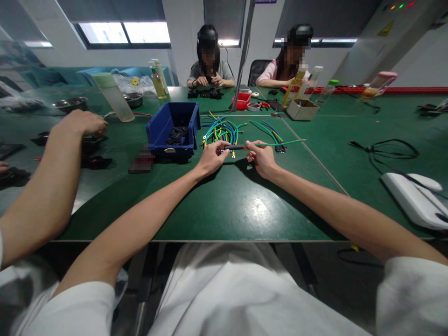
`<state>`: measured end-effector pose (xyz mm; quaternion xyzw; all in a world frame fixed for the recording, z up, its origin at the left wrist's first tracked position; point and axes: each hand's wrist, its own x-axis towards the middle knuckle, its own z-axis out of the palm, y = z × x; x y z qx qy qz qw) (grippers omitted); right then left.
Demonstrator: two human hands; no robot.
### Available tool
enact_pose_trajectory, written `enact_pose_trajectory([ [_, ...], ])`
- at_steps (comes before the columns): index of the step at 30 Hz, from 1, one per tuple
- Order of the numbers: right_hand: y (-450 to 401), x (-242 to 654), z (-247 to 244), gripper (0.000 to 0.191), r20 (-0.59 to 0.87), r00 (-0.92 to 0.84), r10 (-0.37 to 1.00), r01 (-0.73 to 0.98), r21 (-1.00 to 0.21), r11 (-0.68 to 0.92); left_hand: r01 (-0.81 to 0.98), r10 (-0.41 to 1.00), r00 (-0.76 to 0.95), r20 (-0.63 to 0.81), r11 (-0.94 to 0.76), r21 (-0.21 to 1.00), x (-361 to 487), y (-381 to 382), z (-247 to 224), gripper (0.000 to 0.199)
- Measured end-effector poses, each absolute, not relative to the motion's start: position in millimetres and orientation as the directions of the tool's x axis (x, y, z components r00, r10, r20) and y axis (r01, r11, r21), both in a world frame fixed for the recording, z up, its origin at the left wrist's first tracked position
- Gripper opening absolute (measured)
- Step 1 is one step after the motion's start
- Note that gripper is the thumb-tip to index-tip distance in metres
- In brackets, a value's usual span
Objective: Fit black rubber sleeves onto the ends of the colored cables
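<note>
My left hand (pixel 212 157) is closed, its thumb and fingers pinching a slim black tube-shaped piece (pixel 235 147). My right hand (pixel 262 158) pinches a green wire (pixel 289 142), whose free end sticks out to the right. Between the two hands, the black piece meets the fingertips of the right one; whether the wire enters it is hidden. Just beyond lies a tangled bundle of green, blue and yellow wires (pixel 224 128), some with ring terminals. A smaller group of wires (pixel 268 129) with black ends rests behind my right hand.
A blue bin (pixel 154 135) with black parts stands left of the wires. A co-worker's arm (pixel 56 172) reaches in at the left, near a frosted bottle (pixel 119 100). At the right are a white device (pixel 413 200) and a black cable (pixel 385 148). Two people sit opposite.
</note>
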<state>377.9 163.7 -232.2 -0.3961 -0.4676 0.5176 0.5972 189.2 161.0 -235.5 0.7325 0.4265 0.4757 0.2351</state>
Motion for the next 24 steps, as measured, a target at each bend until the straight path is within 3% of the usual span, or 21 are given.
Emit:
enact_pose_trajectory([
  [24,163.4,378.4,-233.7,0.037,0.156,-0.009,0.988,-0.237,-0.960,0.150,0.442,0.852,0.191,0.488,-0.519,0.732,190.1,157.3,-232.3,0.022],
])
